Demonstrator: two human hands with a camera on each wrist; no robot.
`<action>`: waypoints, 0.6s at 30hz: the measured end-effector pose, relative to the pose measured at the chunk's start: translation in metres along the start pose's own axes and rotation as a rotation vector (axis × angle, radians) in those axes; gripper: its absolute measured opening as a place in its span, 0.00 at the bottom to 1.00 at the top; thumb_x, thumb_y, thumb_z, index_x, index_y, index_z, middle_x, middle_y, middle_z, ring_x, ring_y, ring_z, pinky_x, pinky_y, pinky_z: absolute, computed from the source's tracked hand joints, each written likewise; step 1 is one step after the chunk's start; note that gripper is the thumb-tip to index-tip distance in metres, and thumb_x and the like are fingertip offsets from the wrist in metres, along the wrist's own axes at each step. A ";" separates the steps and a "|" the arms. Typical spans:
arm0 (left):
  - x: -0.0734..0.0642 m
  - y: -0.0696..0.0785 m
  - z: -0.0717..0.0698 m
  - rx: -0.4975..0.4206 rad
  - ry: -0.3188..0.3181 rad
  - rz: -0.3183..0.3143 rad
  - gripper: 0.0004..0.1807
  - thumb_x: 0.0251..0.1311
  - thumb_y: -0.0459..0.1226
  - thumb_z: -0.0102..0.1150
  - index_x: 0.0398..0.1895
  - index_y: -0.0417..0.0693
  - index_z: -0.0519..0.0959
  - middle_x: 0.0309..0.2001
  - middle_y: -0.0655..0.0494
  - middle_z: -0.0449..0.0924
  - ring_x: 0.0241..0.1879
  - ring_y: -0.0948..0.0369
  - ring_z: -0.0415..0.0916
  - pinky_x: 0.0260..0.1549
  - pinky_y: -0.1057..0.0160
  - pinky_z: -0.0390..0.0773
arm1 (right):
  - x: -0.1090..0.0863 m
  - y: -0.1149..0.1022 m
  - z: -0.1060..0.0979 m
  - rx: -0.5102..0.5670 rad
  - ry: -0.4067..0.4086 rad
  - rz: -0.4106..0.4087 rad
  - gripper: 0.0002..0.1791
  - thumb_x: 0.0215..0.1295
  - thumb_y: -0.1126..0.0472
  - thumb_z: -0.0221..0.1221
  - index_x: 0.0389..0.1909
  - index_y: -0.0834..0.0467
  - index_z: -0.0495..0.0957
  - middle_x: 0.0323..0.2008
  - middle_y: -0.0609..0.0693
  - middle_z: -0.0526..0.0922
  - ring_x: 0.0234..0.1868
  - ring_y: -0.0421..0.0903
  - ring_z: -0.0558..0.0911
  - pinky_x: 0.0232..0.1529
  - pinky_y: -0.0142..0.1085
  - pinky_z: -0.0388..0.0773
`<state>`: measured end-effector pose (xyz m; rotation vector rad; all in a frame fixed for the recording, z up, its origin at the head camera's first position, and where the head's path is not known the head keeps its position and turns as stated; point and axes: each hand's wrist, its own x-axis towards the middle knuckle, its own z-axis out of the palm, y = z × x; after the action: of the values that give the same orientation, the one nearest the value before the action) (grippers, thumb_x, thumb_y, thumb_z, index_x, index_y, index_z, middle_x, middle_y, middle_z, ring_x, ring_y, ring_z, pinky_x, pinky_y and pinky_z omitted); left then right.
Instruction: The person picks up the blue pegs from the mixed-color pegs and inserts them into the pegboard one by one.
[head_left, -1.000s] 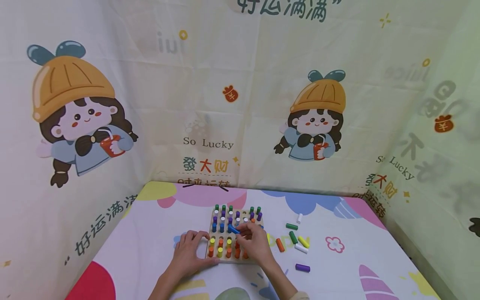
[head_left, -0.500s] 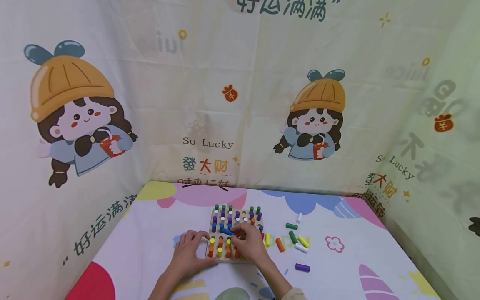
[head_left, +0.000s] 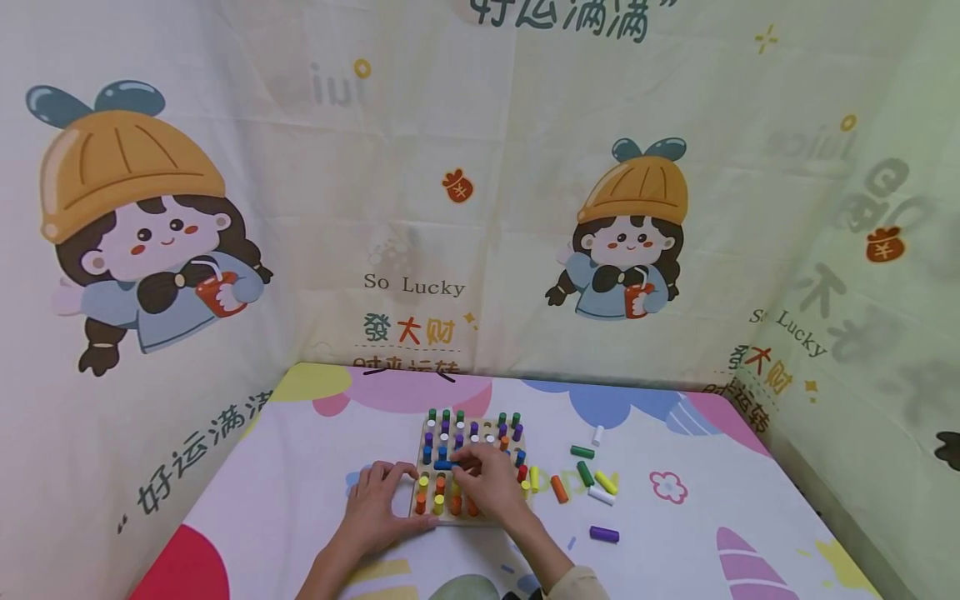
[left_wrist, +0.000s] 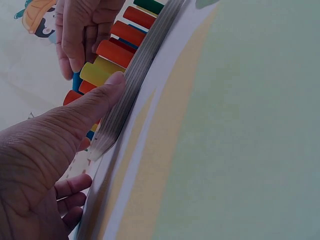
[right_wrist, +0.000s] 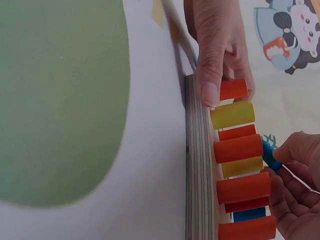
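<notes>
A wooden pegboard (right_wrist: 196, 165) holds rows of colored pegs, with green ones at the back and orange and yellow at the front. My left hand (head_left: 375, 504) grips the board's front left corner, thumb (left_wrist: 112, 87) against the front edge. My right hand (head_left: 491, 483) is over the middle of the board, pinching a blue peg (head_left: 443, 465) between thumb and fingertips. That peg lies tilted, nearly sideways, close above the board behind the front yellow and orange pegs. The right hand hides part of the board's right half.
Loose pegs lie right of the board: green (head_left: 582, 452), orange (head_left: 559, 489), yellow (head_left: 607, 482), white (head_left: 601, 495) and purple (head_left: 604, 534) among them. A printed cloth (head_left: 660, 533) covers the table. Printed fabric walls (head_left: 510, 250) stand behind and at both sides.
My right hand has moved left across the board with the blue peg, which has turned from slanting to nearly level. The left hand stays at the corner.
</notes>
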<state>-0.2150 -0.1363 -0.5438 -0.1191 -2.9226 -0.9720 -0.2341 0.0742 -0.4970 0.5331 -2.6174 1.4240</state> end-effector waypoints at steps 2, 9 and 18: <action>0.000 0.000 0.000 0.000 0.000 -0.001 0.41 0.35 0.72 0.75 0.52 0.67 0.74 0.56 0.50 0.68 0.59 0.46 0.62 0.59 0.35 0.65 | 0.001 -0.001 0.002 -0.014 -0.004 0.005 0.06 0.67 0.65 0.66 0.43 0.58 0.85 0.37 0.44 0.84 0.36 0.38 0.80 0.40 0.26 0.79; -0.003 0.001 -0.002 0.010 0.002 0.013 0.41 0.36 0.70 0.76 0.52 0.65 0.74 0.55 0.50 0.68 0.58 0.46 0.62 0.58 0.35 0.65 | 0.006 -0.003 0.006 -0.016 -0.056 -0.051 0.07 0.67 0.67 0.65 0.44 0.61 0.86 0.37 0.46 0.85 0.34 0.38 0.79 0.37 0.26 0.79; -0.005 0.001 -0.002 0.015 0.023 0.041 0.40 0.36 0.70 0.76 0.51 0.65 0.74 0.53 0.52 0.67 0.57 0.48 0.62 0.56 0.39 0.66 | 0.013 -0.003 0.012 -0.018 -0.108 -0.053 0.07 0.68 0.66 0.65 0.44 0.60 0.85 0.37 0.45 0.86 0.34 0.36 0.80 0.38 0.27 0.79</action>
<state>-0.2096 -0.1364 -0.5419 -0.1652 -2.8939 -0.9398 -0.2445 0.0597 -0.4981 0.6908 -2.6740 1.3916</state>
